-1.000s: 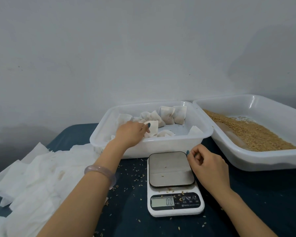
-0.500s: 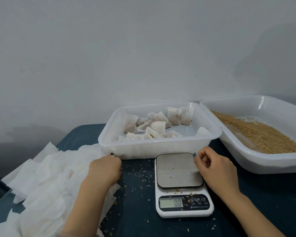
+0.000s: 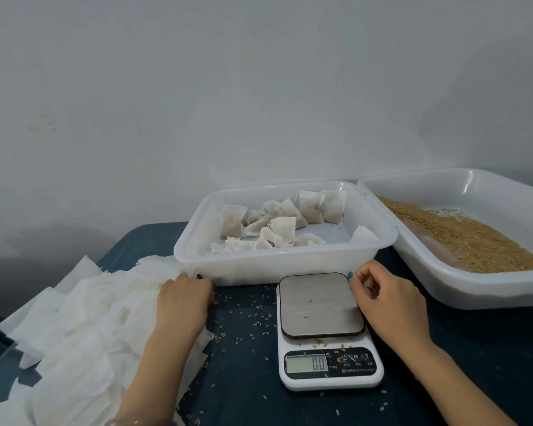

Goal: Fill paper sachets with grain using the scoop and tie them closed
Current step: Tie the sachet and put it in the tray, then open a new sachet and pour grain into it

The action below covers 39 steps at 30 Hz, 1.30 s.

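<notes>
A heap of empty white paper sachets covers the left of the dark blue table. My left hand rests knuckles-up on the heap's right edge, just in front of the middle tray. Its fingertips are bent down into the paper and hidden, so I cannot tell whether it grips anything. My right hand lies loosely curled beside the right edge of the scale and holds nothing. Several filled, tied sachets lie in the white middle tray. Brown grain fills the right tray. No scoop is visible.
The scale's display reads 0.0 and its steel plate carries only a few stray grains. Loose grains are scattered over the table between my hands. A plain grey wall stands close behind the trays.
My left hand came out of the middle tray, back and to the left, down onto the heap of empty sachets. My right hand stayed beside the scale.
</notes>
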Each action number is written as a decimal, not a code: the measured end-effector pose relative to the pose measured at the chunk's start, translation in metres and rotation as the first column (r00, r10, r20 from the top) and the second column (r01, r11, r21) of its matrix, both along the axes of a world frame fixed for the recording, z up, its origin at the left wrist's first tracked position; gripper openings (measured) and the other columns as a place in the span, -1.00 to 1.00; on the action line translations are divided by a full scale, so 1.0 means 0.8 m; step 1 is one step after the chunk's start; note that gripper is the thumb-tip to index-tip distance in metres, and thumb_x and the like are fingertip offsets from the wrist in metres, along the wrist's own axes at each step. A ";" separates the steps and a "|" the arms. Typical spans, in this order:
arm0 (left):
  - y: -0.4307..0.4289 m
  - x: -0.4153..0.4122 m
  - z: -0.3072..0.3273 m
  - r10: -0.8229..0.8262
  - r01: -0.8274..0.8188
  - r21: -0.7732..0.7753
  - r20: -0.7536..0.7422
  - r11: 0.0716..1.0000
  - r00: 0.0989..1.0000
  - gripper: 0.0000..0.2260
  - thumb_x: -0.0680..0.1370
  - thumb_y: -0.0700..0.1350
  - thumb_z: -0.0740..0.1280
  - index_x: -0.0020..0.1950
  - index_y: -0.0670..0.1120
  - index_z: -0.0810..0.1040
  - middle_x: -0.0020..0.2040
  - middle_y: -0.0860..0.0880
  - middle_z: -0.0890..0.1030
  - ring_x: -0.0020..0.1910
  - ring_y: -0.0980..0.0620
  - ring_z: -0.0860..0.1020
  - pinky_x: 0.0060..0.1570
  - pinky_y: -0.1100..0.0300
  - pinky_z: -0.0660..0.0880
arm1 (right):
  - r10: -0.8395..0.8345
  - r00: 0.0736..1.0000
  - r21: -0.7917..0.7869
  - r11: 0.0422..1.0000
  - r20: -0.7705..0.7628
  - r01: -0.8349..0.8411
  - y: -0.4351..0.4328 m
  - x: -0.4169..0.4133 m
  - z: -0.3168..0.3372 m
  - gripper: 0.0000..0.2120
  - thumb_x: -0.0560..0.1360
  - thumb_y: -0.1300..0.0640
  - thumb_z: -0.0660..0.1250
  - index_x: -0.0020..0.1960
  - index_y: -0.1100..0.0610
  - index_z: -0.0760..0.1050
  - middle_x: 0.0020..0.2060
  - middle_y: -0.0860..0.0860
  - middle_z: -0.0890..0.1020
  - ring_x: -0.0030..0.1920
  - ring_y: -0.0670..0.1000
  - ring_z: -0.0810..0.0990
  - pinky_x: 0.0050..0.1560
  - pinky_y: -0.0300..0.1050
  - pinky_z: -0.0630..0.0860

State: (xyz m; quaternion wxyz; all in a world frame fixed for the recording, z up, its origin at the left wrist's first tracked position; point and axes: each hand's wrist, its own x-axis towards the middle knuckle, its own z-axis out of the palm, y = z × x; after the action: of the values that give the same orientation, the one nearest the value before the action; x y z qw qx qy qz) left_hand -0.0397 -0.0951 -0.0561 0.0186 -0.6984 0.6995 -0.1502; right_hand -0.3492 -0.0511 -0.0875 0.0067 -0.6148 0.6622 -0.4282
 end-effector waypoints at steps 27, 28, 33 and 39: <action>0.008 0.019 -0.003 0.146 -0.228 -0.186 -0.374 0.956 0.916 -0.65 0.52 -0.35 0.23 0.24 -0.08 0.55 0.26 -0.13 0.46 0.11 -0.12 0.49 -0.08 0.12 0.37 | 0.015 1.000 0.000 1.000 -0.014 -0.015 -0.001 0.001 -0.002 -0.81 0.48 -0.03 0.37 -0.26 -0.10 0.40 -0.47 -0.16 0.51 -0.42 -0.18 0.50 -0.47 -0.28 0.24; 0.007 0.022 -0.004 0.124 -0.229 -0.204 -0.428 0.952 0.895 -0.64 0.50 -0.39 0.22 0.22 -0.10 0.56 0.21 -0.14 0.49 0.08 -0.13 0.49 -0.11 0.12 0.35 | 0.016 1.000 0.000 1.000 -0.012 -0.016 -0.001 0.001 -0.002 -0.80 0.48 -0.03 0.37 -0.26 -0.10 0.40 -0.47 -0.17 0.51 -0.42 -0.18 0.50 -0.47 -0.28 0.24; 0.001 0.023 0.002 -0.069 -0.109 -0.269 -0.575 0.957 0.815 -0.75 0.49 -0.32 0.30 -0.05 -0.01 0.67 -0.04 -0.02 0.65 -0.03 -0.07 0.56 -0.13 0.16 0.36 | 0.025 1.000 -0.007 1.000 -0.009 -0.025 -0.002 0.001 -0.002 -0.80 0.48 -0.04 0.36 -0.26 -0.12 0.39 -0.46 -0.16 0.52 -0.42 -0.19 0.50 -0.47 -0.28 0.26; 0.007 -0.002 0.008 -0.368 0.261 -0.267 -0.535 0.928 0.761 -0.69 0.47 -0.36 0.40 -0.17 0.08 0.70 -0.17 0.14 0.64 -0.13 0.12 0.57 -0.11 0.21 0.46 | 0.028 0.999 -0.019 0.999 -0.019 -0.029 -0.001 -0.001 -0.002 -0.80 0.49 -0.02 0.37 -0.26 -0.12 0.39 -0.46 -0.15 0.52 -0.42 -0.18 0.50 -0.47 -0.29 0.26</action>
State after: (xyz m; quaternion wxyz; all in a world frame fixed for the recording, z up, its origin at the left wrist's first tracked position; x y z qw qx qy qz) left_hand -0.0411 -0.0898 -0.0499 -0.2810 -0.5817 0.7633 0.0059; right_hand -0.3499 -0.0520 -0.0894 0.0008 -0.6282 0.6493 -0.4286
